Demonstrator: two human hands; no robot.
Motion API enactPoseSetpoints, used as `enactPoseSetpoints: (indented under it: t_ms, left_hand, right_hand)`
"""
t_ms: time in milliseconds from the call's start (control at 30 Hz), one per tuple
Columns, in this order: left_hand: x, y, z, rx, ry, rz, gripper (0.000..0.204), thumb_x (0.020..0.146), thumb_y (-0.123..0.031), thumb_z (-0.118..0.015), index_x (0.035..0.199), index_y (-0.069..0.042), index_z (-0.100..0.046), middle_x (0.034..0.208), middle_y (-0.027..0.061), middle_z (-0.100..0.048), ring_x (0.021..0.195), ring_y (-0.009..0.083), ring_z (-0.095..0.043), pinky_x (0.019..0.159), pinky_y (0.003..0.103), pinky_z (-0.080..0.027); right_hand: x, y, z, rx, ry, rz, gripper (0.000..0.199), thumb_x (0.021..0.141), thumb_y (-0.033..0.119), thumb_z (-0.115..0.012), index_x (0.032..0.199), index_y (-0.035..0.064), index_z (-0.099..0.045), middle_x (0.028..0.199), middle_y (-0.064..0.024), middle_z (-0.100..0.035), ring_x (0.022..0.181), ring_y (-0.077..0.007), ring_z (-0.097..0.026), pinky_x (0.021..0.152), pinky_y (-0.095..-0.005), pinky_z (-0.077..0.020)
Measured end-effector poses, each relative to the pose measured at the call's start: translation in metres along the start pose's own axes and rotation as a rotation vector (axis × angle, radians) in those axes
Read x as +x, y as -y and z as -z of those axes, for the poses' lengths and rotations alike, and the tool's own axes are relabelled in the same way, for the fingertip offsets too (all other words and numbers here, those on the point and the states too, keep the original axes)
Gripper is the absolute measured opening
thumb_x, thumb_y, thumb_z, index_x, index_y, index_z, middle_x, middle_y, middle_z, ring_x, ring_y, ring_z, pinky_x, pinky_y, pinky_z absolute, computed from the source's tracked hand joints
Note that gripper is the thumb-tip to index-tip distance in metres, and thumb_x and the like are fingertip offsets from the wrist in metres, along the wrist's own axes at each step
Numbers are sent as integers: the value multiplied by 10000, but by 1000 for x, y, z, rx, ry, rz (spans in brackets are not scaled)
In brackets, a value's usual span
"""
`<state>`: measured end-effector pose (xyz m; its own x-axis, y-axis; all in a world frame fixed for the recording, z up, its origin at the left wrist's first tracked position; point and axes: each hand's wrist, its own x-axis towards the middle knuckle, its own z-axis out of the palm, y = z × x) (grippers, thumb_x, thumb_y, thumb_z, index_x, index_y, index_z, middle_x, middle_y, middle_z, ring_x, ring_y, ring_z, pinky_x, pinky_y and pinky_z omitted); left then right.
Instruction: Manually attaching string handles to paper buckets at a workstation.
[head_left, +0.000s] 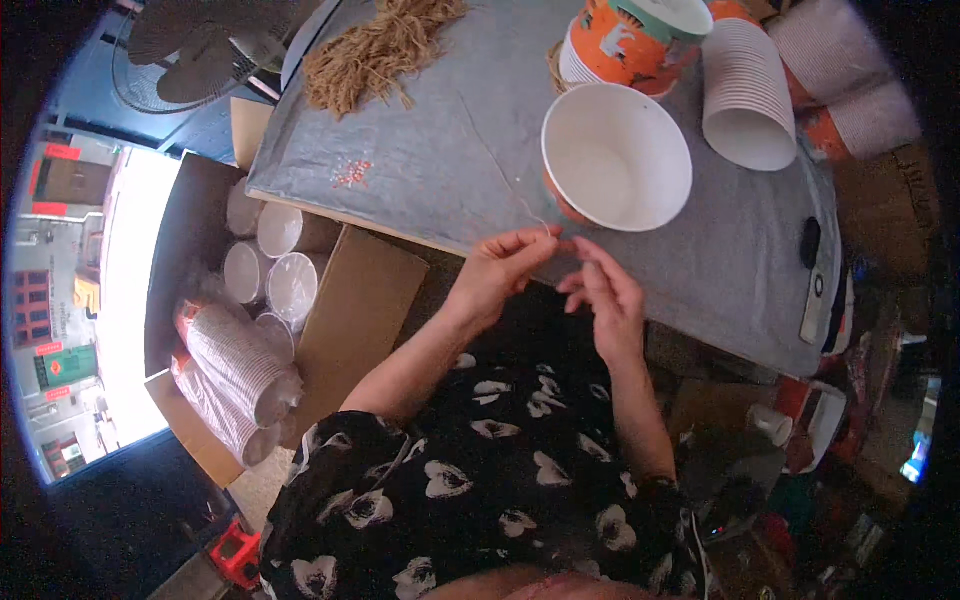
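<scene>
Just off the near edge of the grey-covered table (430, 170), my hands work close together. My left hand (505, 265) is closed, its thumb and forefinger pinching a thin brown string (490, 150) that trails back across the table. Fingertips of my right hand (612, 300) come close to the left ones; its fingers are bent and apart, with nothing visible in them. Beyond my hands, a large white paper tub (620, 160) rests with its wide mouth facing me. Behind it are an orange and green printed tub (640, 45) and a nested stack of white tubs (750, 95).
A bundle of brown strings (375, 55) lies at the far left of the table, near small orange bits (353, 174). An open cardboard box (350, 320) on the left holds stacked tubs (240, 365). A fan (190, 50) stands behind. A whitish handheld device (815, 305) lies at right.
</scene>
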<state>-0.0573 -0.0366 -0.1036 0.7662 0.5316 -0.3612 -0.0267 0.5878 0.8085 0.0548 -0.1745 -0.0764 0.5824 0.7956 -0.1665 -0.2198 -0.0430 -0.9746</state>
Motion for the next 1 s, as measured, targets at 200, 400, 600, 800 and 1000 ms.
enactPoseSetpoints:
  t_ms: [200, 400, 600, 800, 1000]
  left_hand:
    - [-17, 21, -24, -151, -59, 4, 170, 899, -192, -731, 928, -25, -737, 1013, -10, -670, 798, 98, -599, 624, 194, -446]
    - [-22, 25, -26, -158, 39, 169, 157, 943, -220, -677, 996, -76, -708, 954, -39, -654, 658, 38, -524, 536, 193, -364]
    - [-5, -4, -10, -455, -74, -42, 125, 992, -207, -600, 1034, -92, -625, 956, -24, -636, 683, 29, -511, 574, 157, -398]
    - [4, -41, 9, -490, -189, -274, 106, 990, -166, -601, 1029, -70, -624, 986, 7, -628, 819, 53, -578, 729, 164, -486]
    - [10, -41, 15, -394, -198, -416, 129, 981, -145, -619, 1051, -38, -633, 989, 28, -643, 877, 97, -611, 773, 207, -495]
  right_hand:
    - [-12, -16, 5, 243, 146, -212, 364, 1031, 251, -506, 1270, -16, -572, 982, -64, -634, 735, -124, -604, 577, -251, -475]
    - [-24, -25, 11, 277, 43, -203, 236, 992, 218, -572, 1059, 2, -637, 741, -9, -582, 591, -90, -513, 504, -227, -403]
    - [-44, -8, 38, 191, -102, -160, 115, 892, 71, -596, 827, -9, -648, 591, 21, -454, 488, -75, -383, 452, -240, -265]
    - [-64, -3, 94, 235, -312, -17, 74, 876, 30, -628, 816, -11, -618, 613, 11, -448, 526, -77, -399, 466, -240, -276]
    - [-73, -6, 133, 93, -371, 60, 98, 942, 106, -629, 942, 8, -630, 692, 31, -509, 553, -39, -394, 501, -218, -296]
